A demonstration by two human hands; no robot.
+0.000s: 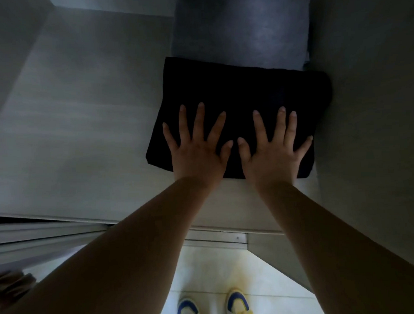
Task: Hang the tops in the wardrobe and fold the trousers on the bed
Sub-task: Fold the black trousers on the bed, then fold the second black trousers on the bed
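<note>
Both hands lie flat on the folded black trousers (241,103), which sit on a grey wardrobe shelf (86,129). The left hand (196,155) has its fingers (198,119) spread straight and apart, pressing the near half of the cloth; just beside it the right hand (272,154) does the same, fingers (279,122) splayed, thumbs almost meeting between the two. Beyond the fingertips, touching the far edge of the trousers, lies a folded blue-grey garment (240,29). To the right of the right hand a grey wall (369,102) stands close against the cloth. Below the wrists, a metal door track (216,237), then pale floor tiles (218,270) and two white-and-blue shoes (236,302) with yellow laces. No writing or brand is readable anywhere.
</note>
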